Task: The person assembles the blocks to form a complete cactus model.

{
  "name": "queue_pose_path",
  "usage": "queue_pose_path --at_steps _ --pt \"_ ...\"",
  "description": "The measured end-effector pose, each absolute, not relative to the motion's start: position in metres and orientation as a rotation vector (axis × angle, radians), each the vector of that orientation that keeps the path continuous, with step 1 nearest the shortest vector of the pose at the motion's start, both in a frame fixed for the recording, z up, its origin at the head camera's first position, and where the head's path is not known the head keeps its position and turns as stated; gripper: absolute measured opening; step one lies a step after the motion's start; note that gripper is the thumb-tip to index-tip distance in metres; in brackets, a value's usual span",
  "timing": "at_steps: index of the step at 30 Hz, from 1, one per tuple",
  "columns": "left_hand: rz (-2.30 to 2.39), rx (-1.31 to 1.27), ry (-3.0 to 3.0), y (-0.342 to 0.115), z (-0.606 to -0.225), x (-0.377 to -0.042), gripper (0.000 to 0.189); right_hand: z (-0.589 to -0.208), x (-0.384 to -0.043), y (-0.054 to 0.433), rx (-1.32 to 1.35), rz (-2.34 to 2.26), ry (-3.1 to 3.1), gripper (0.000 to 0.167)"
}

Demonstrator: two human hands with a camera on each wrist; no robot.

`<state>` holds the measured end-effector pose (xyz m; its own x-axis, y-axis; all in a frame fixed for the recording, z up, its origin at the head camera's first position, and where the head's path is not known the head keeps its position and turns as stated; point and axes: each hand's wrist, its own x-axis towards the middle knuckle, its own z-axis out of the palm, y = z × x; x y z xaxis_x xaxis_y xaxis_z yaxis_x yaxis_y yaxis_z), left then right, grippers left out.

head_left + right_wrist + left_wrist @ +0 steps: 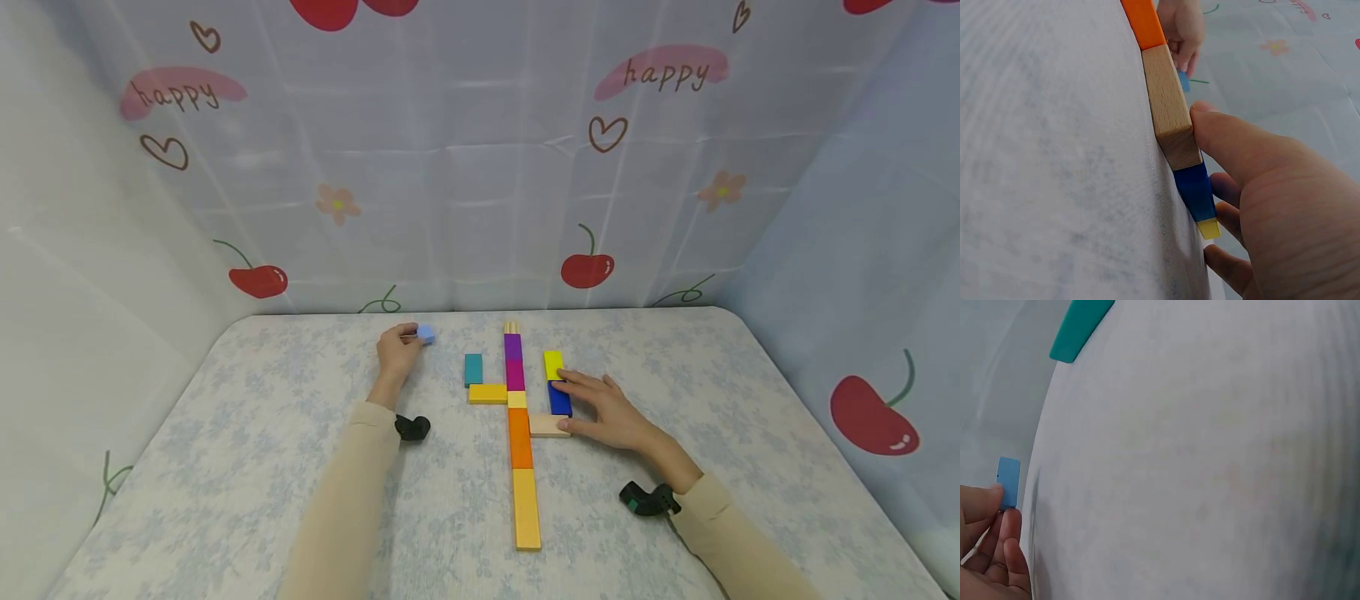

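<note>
Between thumb and fingers, my left hand [397,354] pinches a light blue block [426,334] near the table's back edge; the left wrist view shows the same blue block [1009,482] upright at the fingertips. My right hand [611,412] lies over the right-hand blocks with its fingers spread. Its thumb touches the end of a plain wooden block [546,426]. The other fingers reach beside a dark blue block [557,402] and a bright yellow block [552,364]; whether they touch these is hard to tell.
A column of blocks runs down the table's middle: purple [513,346], orange [521,437] and golden yellow [527,508] among them. To its left, another yellow block [487,394] meets a teal block [473,369]. A printed curtain [480,183] hangs behind the table.
</note>
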<state>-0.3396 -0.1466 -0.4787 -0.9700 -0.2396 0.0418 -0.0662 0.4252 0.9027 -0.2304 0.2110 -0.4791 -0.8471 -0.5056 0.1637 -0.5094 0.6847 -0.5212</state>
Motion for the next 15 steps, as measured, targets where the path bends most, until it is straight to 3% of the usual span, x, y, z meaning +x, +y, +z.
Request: queue_pose_path --at_steps 15 --pt "-1.7 0.053 -2.539 -0.099 -0.473 -0.333 0.031 -0.481 -0.233 0.212 0.876 0.868 -2.876 0.062"
